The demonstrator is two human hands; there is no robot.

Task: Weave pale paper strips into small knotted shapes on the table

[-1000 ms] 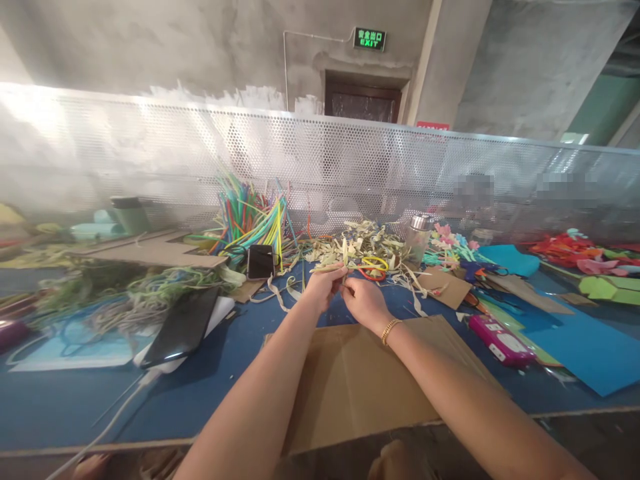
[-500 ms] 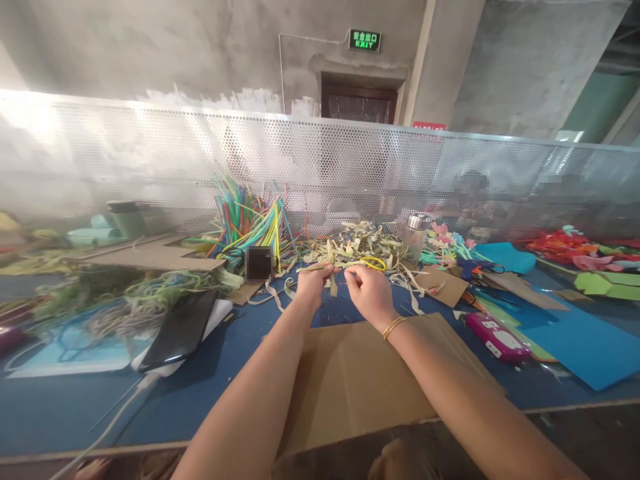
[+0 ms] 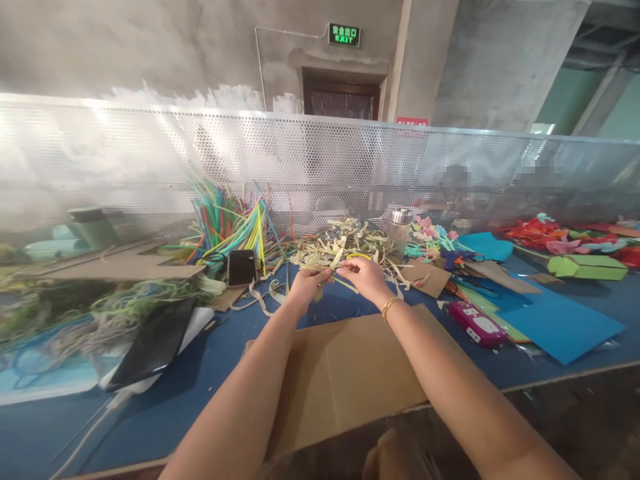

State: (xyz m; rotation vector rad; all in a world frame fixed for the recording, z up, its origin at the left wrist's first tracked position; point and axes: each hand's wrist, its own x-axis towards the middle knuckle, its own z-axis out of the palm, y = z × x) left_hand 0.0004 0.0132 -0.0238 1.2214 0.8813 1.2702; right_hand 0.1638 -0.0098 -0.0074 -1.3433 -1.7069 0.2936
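Pale cream-green and leaf-like, the strip [image 3: 337,259] I am watching stands tilted between the person's two hands, over the surface [image 3: 200,393] and past the far edge of the brown cardboard sheet [image 3: 350,373]. On my head-camera feed, the left hand [image 3: 306,288] is pinched on the strip's lower part, thumb and fingers pressed together, with more pale material showing by the fingers. The right hand [image 3: 367,277] faces it from the other side, fingers bent inward and their tips just beside the strip; I cannot tell from my end whether they grip it or only come close. Both hands are near each other, beyond the cardboard sheet. I make out a gold bracelet [image 3: 389,308] around the right wrist, near the sheet's far edge.

Farther beyond the cardboard sheet I see a heap of dry pale strips [image 3: 345,233] and, to the right of it, a clear bottle [image 3: 399,237] with a metal lid. Off the sheet's far left corner are a dark-screened phone [image 3: 242,268] and a bundle of coloured stems [image 3: 220,220]. Left of the sheet I have a large black device [image 3: 153,347]; right of it, a purple device [image 3: 475,323] lies near blue card [image 3: 570,323].
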